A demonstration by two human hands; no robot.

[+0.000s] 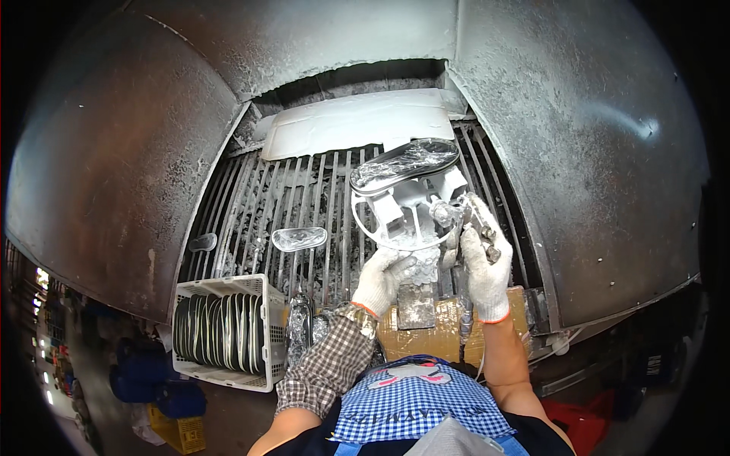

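Gloved left hand (384, 277) grips the paint-crusted stand (407, 228) bearing a glossy oval shoe sole (405, 165) above the metal grate (304, 205). Gloved right hand (484, 270) is clenched on a caked spray gun (470, 216) just beside the sole.

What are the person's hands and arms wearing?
Both hands wear white knitted gloves with orange cuffs, smudged with grey paint: the left hand and the right hand. The left arm has a brown-and-white checked sleeve. The right forearm has no sleeve.
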